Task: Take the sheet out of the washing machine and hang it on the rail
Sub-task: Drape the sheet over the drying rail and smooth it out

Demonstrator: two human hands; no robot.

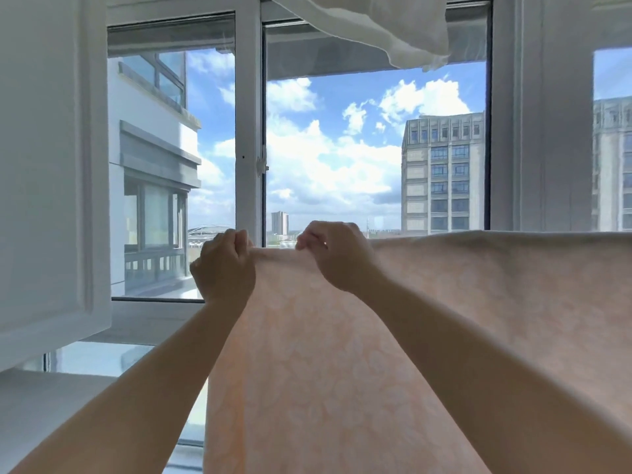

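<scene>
Grip: left hand [224, 265] and right hand [337, 256] both closed on the top edge of the sheet [393, 336], fingers curled over the fold, thumbs on the near side. Hands sit near each other, w/ a short taut span of edge between them.

Sheet position: pale peach, faint floral pattern. Hangs down from the top edge toward the viewer, filling the lower centre and right of the view. Top edge runs level from the hands out to the right border, in front of the window [376, 148].

Rail: not visible as such. The straight, level top line suggests the sheet is draped over a support, but cannot confirm; fabric covers it.

Progress (judgement):
- Removal from washer: done; machine not in view.
- Draping: appears largely done on the right side.
- Left end: in hand, being spread or tensioned.
- Remaining: approx. final straightening of the left edge, then release.

Other: white cloth [393, 29] hangs overhead at top; white cabinet door [51, 165] at left.
</scene>
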